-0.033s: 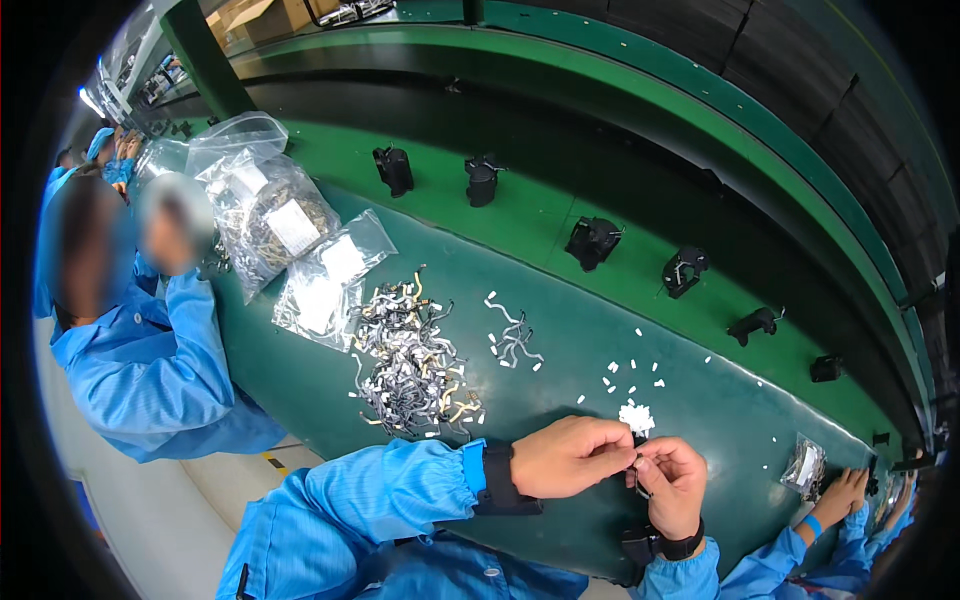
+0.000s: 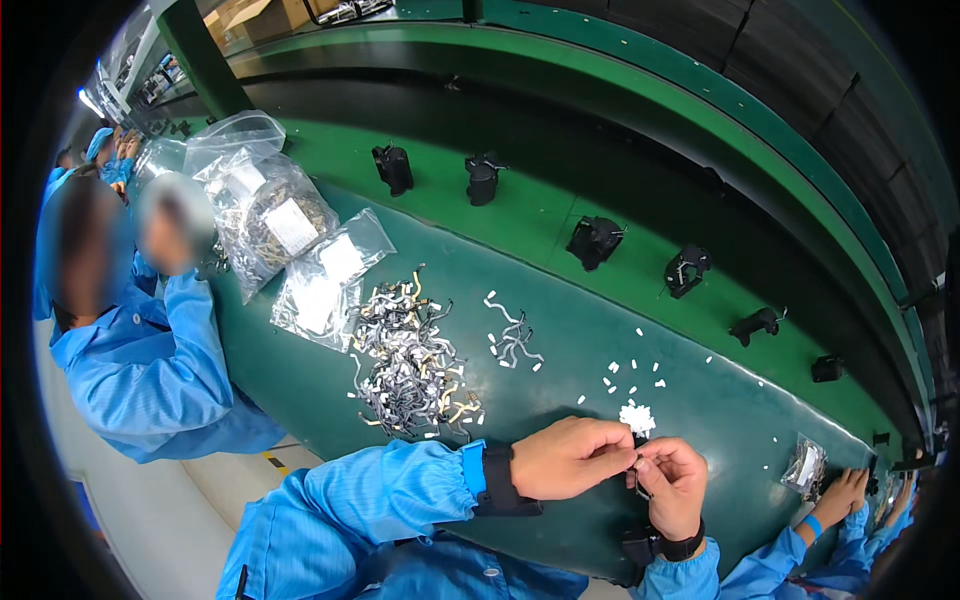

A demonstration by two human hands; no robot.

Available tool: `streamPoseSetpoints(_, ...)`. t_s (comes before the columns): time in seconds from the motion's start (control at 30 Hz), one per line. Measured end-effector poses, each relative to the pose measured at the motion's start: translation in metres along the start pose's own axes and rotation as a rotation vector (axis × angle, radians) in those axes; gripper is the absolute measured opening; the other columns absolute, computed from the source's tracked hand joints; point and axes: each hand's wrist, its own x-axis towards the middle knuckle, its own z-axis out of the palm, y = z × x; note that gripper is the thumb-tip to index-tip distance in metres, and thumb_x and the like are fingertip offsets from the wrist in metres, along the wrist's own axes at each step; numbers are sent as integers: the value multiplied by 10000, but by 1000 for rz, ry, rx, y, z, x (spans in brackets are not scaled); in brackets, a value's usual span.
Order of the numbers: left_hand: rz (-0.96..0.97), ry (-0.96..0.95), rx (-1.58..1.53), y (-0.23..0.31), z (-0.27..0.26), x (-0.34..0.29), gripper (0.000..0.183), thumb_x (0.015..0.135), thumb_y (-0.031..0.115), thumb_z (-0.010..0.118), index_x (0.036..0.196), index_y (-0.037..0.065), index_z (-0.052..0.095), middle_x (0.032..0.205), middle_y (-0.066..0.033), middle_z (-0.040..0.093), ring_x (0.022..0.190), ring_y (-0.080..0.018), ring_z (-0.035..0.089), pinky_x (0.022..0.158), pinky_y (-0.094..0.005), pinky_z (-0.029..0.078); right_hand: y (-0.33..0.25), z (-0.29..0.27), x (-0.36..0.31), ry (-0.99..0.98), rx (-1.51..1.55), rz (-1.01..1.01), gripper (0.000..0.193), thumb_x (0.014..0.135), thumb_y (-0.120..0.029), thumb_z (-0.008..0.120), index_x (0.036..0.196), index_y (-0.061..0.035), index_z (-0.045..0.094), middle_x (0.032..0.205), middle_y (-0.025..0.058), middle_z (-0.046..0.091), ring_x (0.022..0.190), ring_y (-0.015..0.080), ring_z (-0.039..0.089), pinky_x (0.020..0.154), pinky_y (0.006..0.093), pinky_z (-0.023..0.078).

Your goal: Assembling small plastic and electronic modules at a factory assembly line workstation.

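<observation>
Just below a small heap of white connector pieces [image 2: 637, 418], my two hands meet fingertip to fingertip. My left hand [image 2: 570, 458] reaches across from the left, thumb and forefinger pinched together. Curled fingers of my right hand [image 2: 678, 482] close around a short dark cable [image 2: 632, 479], mostly hidden by the fingers. Both pinches come together at its upper end; the exact part between them is too small to make out. To the left lies a large tangled pile of short cables [image 2: 405, 365] with white ends. A smaller group of grey cables [image 2: 514, 338] lies apart from it.
Clear plastic bags [image 2: 275, 225] of parts stand at the table's left. Several black devices [image 2: 482, 182] line the green strip beyond. Loose white pieces [image 2: 632, 366] are scattered past the heap. A co-worker [image 2: 160, 350] sits at left; another person's hands [image 2: 840, 497] work at right beside a small bag [image 2: 803, 467].
</observation>
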Motion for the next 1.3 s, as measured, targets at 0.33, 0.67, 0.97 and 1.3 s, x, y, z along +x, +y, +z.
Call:
streamPoseSetpoints(0.33, -34, 18, -14, 6, -3, 1, 196, 1027, 227, 562, 1039, 34, 592, 814, -64, 634, 716, -152, 617, 623, -310, 470, -1, -3, 3, 44, -16, 26, 138, 933, -22, 698, 1046, 34, 641, 887, 76, 695, 754, 111, 647, 679, 246, 524)
streamPoseSetpoints(0.67, -53, 84, -55, 8, 2, 1, 203, 961, 54, 629, 1144, 11, 555, 984, -89, 672, 843, -136, 684, 738, -276, 558, -2, 0, 5, 60, 73, 50, 138, 949, 0, 670, 1075, 32, 625, 901, 91, 682, 781, 127, 654, 675, 261, 540)
streamPoseSetpoints(0.97, -55, 104, -44, 2, 1, 2, 123, 986, 105, 641, 1057, 17, 593, 876, -51, 671, 795, -107, 674, 679, -256, 542, -6, 3, 4, 34, 32, 35, 153, 936, 26, 682, 1075, 56, 624, 949, 111, 683, 834, 137, 669, 689, 259, 562)
streamPoseSetpoints(1.3, -16, 164, 15, 8, -1, 0, 96, 970, 92, 649, 987, 19, 589, 813, -40, 620, 678, -82, 586, 574, -262, 479, -8, 5, 5, 37, 0, 99, 144, 956, -2, 665, 1074, 70, 625, 921, 111, 679, 805, 148, 672, 650, 278, 584)
